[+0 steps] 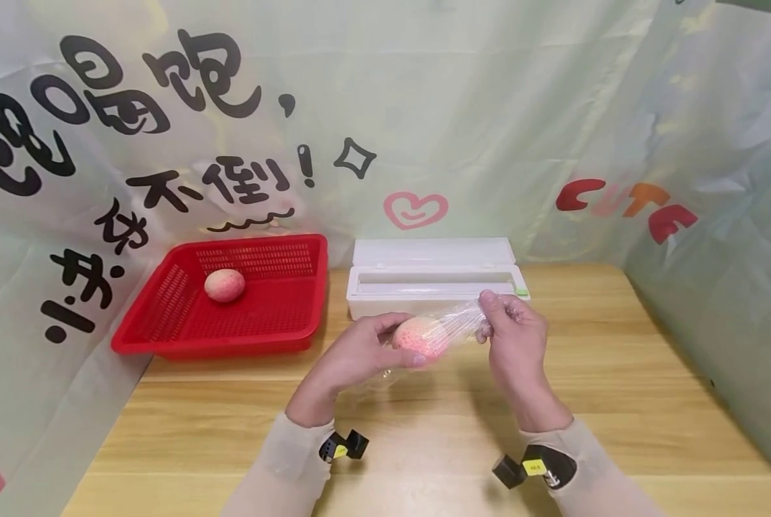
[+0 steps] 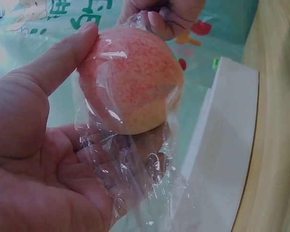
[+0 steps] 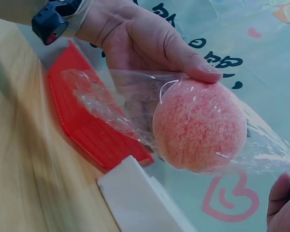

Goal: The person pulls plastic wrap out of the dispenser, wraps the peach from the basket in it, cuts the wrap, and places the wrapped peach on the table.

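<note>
A pink and pale-yellow peach [image 1: 418, 337] is wrapped in clear plastic film and held above the table. My left hand [image 1: 363, 350] grips it, thumb on the near side and fingers behind and beneath, as the left wrist view shows. Loose film [image 2: 135, 179] hangs from the peach over the left palm. On the other side, my right hand [image 1: 517, 336] pinches the gathered film [image 1: 458, 323] and stretches it away from the peach. In the right wrist view the wrapped peach [image 3: 200, 126] sits against the left hand [image 3: 150, 43], with a crumpled tail of film on the wrist side.
A red perforated basket [image 1: 230, 345] stands at the left with another peach [image 1: 225, 285] in it. Behind the hands lies a long white box [image 1: 433, 253], lid raised, with a green piece [image 1: 521, 292] at its right end. Printed cloth walls [image 1: 489, 129] border the wooden table [image 1: 618, 373].
</note>
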Tool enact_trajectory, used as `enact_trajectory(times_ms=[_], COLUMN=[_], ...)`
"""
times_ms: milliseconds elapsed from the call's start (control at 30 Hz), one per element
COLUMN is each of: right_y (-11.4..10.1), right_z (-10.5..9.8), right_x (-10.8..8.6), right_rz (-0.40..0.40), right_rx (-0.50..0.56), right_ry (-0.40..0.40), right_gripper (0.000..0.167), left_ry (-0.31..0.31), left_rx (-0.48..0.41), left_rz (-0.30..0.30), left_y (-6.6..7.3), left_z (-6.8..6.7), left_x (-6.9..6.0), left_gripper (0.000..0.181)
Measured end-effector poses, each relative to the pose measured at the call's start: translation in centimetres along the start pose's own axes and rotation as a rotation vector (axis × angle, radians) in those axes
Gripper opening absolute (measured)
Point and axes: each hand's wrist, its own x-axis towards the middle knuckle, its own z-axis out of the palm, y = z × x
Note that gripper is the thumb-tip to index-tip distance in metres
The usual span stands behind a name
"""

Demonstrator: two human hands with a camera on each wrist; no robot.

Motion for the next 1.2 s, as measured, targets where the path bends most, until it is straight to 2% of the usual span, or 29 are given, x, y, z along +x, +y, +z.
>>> enact_trajectory(times_ms=[100,233,300,433,533,700,767,833,1000,1100,1200], right_y=[-0.3,-0.4,-0.3,0.0,-0.1,-0.9,-1.3,-1.5,-1.7,-1.6,-1.4], right_z=[-0.1,-0.1,0.2,0.7,0.6,0.0,-0.2,-0.2,-0.1,0.0,0.1], right_x=[0.0,-0.6,-1.0,-1.3,-1.2,-1.2,-1.2,-1.2,-1.1,-1.1,-1.3], right_rz=[0.027,0.107,0.141,0.148,0.128,0.077,0.054,0.042,0.067,0.081,0.087], right_rx=[0.001,0.023,0.024,0.031,0.035,0.054,0.052,0.038,0.014,0.025,0.023], right_ry=[-0.047,-0.227,-0.282,-0.229,-0.221,-0.394,-0.439,-0.447,-0.4,-0.39,-0.413], right_gripper=[0.018,0.008,0.008,0.016,0.027,0.028,0.026,0.026,0.029,0.03,0.027], left_ry=[0.015,0.037,0.038,0.005,-0.031,-0.072,-0.077,-0.08,-0.101,-0.129,-0.168], left_rx=[-0.031,-0.058,-0.056,-0.067,-0.113,-0.178,-0.187,-0.187,-0.183,-0.192,-0.216], left_rz=[-0.007,-0.031,-0.045,-0.039,0.003,0.06,0.079,0.104,0.176,0.224,0.274], left_y=[0.0,-0.3,-0.3,-0.2,-0.3,-0.4,-0.4,-0.3,-0.1,0.0,0.0], left_z=[0.1,0.2,0.3,0.5,0.6,0.3,0.1,-0.1,-0.1,0.0,0.0], left_x=[0.1,0.1,0.1,0.1,0.0,-0.2,-0.4,-0.6,-1.0,-1.0,-1.0], left_gripper=[0.067,0.075,0.082,0.083,0.073,0.068,0.068,0.069,0.071,0.073,0.074])
